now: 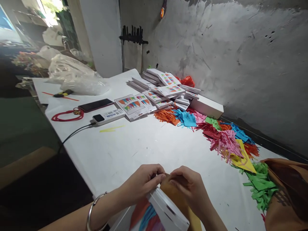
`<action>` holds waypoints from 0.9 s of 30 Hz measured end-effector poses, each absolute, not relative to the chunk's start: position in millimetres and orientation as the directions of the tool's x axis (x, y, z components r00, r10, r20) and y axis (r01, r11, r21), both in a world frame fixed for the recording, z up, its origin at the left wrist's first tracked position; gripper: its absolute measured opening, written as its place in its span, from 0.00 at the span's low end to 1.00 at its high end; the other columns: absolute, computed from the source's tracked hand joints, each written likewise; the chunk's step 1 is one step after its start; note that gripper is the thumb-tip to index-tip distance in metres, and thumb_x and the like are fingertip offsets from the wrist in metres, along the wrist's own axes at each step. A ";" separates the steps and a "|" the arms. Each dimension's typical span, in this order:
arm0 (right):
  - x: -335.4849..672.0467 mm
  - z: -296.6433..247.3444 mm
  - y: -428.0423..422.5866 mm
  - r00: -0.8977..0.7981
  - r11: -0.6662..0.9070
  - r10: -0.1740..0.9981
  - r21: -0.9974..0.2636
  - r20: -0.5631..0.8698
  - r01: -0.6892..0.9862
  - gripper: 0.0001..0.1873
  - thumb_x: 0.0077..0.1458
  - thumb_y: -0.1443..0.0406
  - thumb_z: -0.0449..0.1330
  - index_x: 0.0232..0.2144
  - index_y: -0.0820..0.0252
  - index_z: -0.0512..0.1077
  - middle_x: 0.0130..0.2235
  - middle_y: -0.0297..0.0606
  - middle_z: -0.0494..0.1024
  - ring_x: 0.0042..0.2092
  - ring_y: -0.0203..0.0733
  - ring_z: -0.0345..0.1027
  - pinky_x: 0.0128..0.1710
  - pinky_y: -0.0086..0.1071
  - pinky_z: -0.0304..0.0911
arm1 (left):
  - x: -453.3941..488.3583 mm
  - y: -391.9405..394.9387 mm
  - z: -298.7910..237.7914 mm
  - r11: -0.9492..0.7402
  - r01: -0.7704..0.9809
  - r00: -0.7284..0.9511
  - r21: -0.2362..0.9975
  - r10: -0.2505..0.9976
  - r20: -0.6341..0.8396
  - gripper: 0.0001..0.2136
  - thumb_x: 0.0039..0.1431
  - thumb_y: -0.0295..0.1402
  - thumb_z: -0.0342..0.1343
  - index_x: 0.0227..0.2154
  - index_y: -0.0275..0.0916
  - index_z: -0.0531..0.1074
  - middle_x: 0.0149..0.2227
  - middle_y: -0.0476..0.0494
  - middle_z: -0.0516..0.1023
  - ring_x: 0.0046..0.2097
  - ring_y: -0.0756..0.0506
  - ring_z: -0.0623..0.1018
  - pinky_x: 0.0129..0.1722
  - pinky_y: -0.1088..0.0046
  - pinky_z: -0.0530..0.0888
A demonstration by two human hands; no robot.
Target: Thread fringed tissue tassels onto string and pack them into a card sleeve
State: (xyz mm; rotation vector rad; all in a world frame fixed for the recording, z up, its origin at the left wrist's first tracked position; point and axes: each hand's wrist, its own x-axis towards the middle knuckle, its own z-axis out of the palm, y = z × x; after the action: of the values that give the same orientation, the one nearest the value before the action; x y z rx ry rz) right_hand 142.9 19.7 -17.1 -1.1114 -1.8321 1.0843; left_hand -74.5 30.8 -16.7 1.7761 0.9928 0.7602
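Note:
My left hand, with a silver bracelet at its wrist, has thumb and fingers closed on the top edge of a brown strip. My right hand pinches the same edge, close to the left fingertips. Whether the strip is paper or tape I cannot tell. Beside it, just below my hands, a white box printed with coloured tassels stands tilted near the table's front edge. The lower parts of the box and the strip are cut off by the frame.
White table before me. Fringed paper bundles line the wall. Flat printed boxes are piled at the back. On the left are a phone, a cabled white device and clear plastic bags. A brown bag is at right.

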 end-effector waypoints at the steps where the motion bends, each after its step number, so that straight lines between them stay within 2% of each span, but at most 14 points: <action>1: 142.6 -17.3 19.4 -0.362 0.286 0.918 -0.904 0.163 0.319 0.04 0.58 0.64 0.62 0.36 0.56 0.75 0.36 0.34 0.78 0.37 0.38 0.73 0.38 0.29 0.67 | -73.6 30.7 -16.5 -0.237 0.294 0.482 0.926 0.873 0.071 0.11 0.63 0.37 0.50 0.30 0.37 0.73 0.25 0.52 0.69 0.28 0.50 0.66 0.28 0.77 0.62; 6: 140.4 -18.5 17.8 -0.309 0.219 0.946 -0.900 0.101 0.376 0.07 0.59 0.60 0.62 0.33 0.56 0.77 0.32 0.34 0.78 0.33 0.38 0.70 0.33 0.29 0.63 | -71.9 29.3 -14.7 -0.294 0.277 0.523 0.915 0.845 0.113 0.10 0.62 0.33 0.51 0.35 0.37 0.77 0.26 0.51 0.72 0.29 0.50 0.68 0.30 0.77 0.64; 9: 139.5 -18.4 16.3 -0.313 0.206 0.947 -0.877 0.067 0.433 0.07 0.58 0.60 0.62 0.33 0.56 0.76 0.32 0.35 0.79 0.34 0.39 0.69 0.34 0.30 0.62 | -71.6 28.6 -15.8 -0.328 0.293 0.523 0.898 0.841 0.137 0.11 0.63 0.34 0.49 0.32 0.37 0.75 0.25 0.51 0.72 0.28 0.50 0.68 0.29 0.77 0.64; 13: 137.8 -19.3 14.8 -0.311 0.291 0.941 -0.792 0.135 0.537 0.09 0.58 0.58 0.61 0.31 0.56 0.75 0.31 0.34 0.78 0.35 0.41 0.67 0.34 0.32 0.58 | -70.5 28.9 -18.7 -0.348 0.350 0.509 0.870 0.850 0.136 0.15 0.66 0.38 0.46 0.28 0.37 0.71 0.25 0.50 0.72 0.28 0.50 0.69 0.29 0.76 0.64; 18: 136.1 -18.2 14.5 -0.351 0.340 0.923 -0.765 0.158 0.547 0.12 0.61 0.57 0.59 0.30 0.55 0.76 0.29 0.32 0.78 0.35 0.40 0.66 0.37 0.33 0.57 | -70.9 27.0 -17.8 -0.357 0.340 0.528 0.870 0.838 0.138 0.09 0.63 0.35 0.49 0.35 0.38 0.73 0.29 0.50 0.76 0.30 0.49 0.70 0.30 0.76 0.65; 23: 136.4 -15.0 13.0 -0.382 0.338 0.914 -0.775 0.136 0.533 0.11 0.62 0.58 0.59 0.31 0.55 0.77 0.30 0.33 0.80 0.35 0.40 0.68 0.36 0.32 0.58 | -71.4 25.1 -15.8 -0.360 0.333 0.519 0.872 0.841 0.149 0.11 0.63 0.34 0.48 0.30 0.38 0.73 0.26 0.50 0.74 0.29 0.49 0.70 0.30 0.76 0.64; 27: 138.4 -17.8 12.4 -0.350 0.345 0.921 -0.778 0.172 0.524 0.11 0.62 0.59 0.58 0.33 0.55 0.78 0.32 0.34 0.80 0.36 0.41 0.69 0.35 0.32 0.60 | -71.2 27.2 -16.9 -0.360 0.321 0.538 0.876 0.831 0.144 0.10 0.63 0.33 0.49 0.33 0.38 0.75 0.27 0.50 0.75 0.30 0.49 0.70 0.30 0.76 0.65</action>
State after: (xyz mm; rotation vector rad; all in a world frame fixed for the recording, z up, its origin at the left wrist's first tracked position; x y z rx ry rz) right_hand 138.4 12.4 -17.8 -1.2573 -1.9998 0.8361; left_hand -71.2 27.2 -16.9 1.9208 0.9383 0.7527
